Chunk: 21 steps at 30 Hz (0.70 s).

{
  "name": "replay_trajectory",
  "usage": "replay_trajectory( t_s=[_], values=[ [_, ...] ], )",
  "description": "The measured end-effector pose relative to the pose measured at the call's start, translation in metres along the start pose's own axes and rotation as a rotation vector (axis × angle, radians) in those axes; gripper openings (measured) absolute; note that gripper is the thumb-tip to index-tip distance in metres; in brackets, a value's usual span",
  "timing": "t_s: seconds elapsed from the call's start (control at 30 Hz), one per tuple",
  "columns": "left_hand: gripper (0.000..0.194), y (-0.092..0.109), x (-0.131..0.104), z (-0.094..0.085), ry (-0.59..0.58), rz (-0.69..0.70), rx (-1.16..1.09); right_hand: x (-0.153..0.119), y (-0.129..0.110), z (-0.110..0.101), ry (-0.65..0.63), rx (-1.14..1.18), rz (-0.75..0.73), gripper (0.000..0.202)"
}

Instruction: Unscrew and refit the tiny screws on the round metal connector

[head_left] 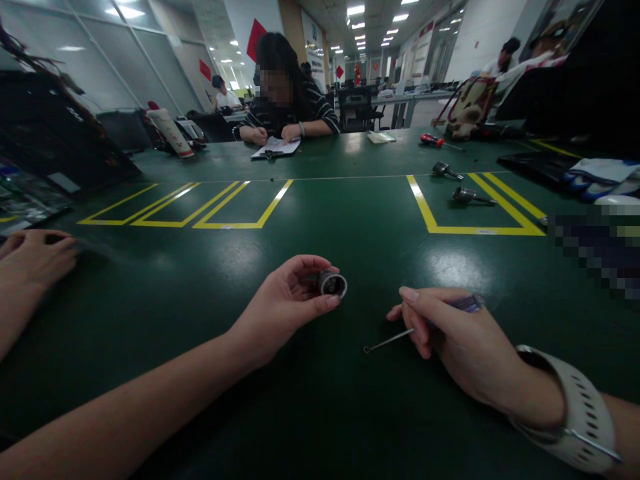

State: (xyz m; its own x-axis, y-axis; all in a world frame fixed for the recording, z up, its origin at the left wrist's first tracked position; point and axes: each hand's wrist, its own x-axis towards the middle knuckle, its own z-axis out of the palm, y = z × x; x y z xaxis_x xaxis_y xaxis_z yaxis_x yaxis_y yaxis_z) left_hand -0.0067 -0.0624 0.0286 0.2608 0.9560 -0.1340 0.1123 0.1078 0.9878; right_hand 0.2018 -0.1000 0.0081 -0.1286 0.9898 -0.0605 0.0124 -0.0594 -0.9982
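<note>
— Green desk [350,217], head view: what's held toward its near edge?
— Left hand [283,300]: thumb and fingers pinching a hollow metal cylinder [332,285].
— And the right hand [450,323]?
— Fingers curled round a thin rod tool [393,339], its tip apart from the cylinder. Two metal parts [465,195] lie toward the far edge, right of centre.

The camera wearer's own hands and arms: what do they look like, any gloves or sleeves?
Both are ungloved, no sleeves visible. The left hand is bare; the right hand has a broad, pale wristband with oval holes and a metal bar.
</note>
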Motion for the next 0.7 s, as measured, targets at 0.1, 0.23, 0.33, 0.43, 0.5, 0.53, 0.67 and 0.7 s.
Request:
replay_trajectory(
  t_s=[0.1, 0.23, 0.33, 0.43, 0.5, 0.53, 0.67, 0.7],
  values=[
    [0.037, 0.002, -0.001, 0.000, -0.020, 0.006, -0.008, 0.000, -0.005, -0.002, -0.046, -0.118, -0.031, 0.050],
    [0.034, 0.005, -0.003, 0.001, -0.014, 0.016, -0.073, -0.009, -0.020, 0.000, -0.152, -0.401, -0.189, 0.052],
    [0.033, 0.006, -0.004, 0.002, 0.002, 0.018, -0.141, -0.020, -0.027, 0.007, -0.144, -0.555, -0.391, 0.044],
    [0.031, 0.007, -0.005, 0.004, 0.012, 0.000, -0.209, -0.027, -0.024, 0.013, -0.145, -0.608, -0.551, 0.035],
    [0.031, 0.007, -0.005, 0.004, 0.010, -0.006, -0.233, -0.027, -0.019, 0.014, -0.158, -0.605, -0.622, 0.030],
    [0.031, 0.006, -0.005, 0.004, 0.010, -0.003, -0.235, -0.027, -0.017, 0.014, -0.163, -0.587, -0.645, 0.029],
    [0.034, 0.005, -0.005, 0.001, 0.002, -0.005, -0.153, -0.026, -0.015, 0.010, -0.129, -0.486, -0.674, 0.028],
    [0.034, 0.005, -0.005, 0.000, 0.001, -0.010, -0.116, -0.026, -0.015, 0.009, -0.122, -0.465, -0.696, 0.026]
  ],
)
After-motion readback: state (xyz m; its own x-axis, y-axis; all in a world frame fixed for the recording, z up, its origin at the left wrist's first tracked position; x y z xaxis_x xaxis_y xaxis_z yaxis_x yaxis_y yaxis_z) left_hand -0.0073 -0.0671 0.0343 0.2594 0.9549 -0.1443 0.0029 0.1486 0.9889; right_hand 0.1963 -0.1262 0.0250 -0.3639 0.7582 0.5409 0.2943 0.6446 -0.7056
